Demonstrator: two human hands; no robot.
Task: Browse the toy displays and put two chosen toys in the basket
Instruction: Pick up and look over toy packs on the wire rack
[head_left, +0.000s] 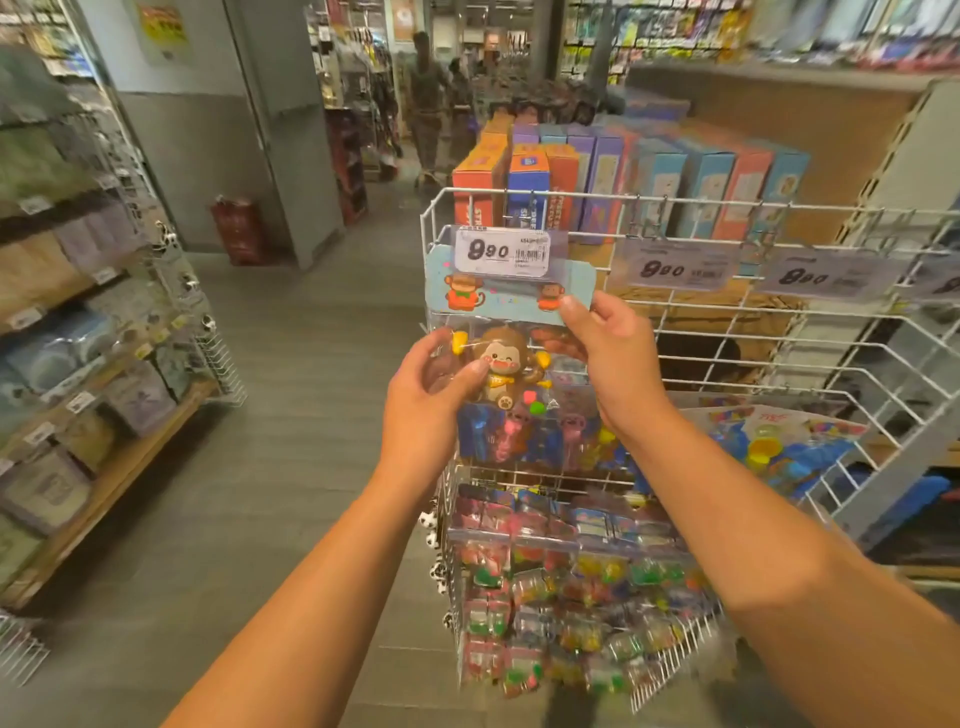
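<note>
A packaged monkey toy (506, 364), brown with yellow hands under a light blue header card, hangs at the front of a white wire display rack (701, 332). My left hand (434, 384) pinches the clear bag at its left side beside the monkey's face. My right hand (605, 343) pinches the lower right corner of the header card. More bagged toys (545, 431) hang behind and below it. No basket is in view.
A 9.90 price tag (501, 252) sits above the toy. Boxed toys (623, 176) stand behind the rack. Lower pegs carry small colourful packets (566, 597). A shelf unit (83, 332) lines the left of the aisle. People (431, 104) stand far down the aisle.
</note>
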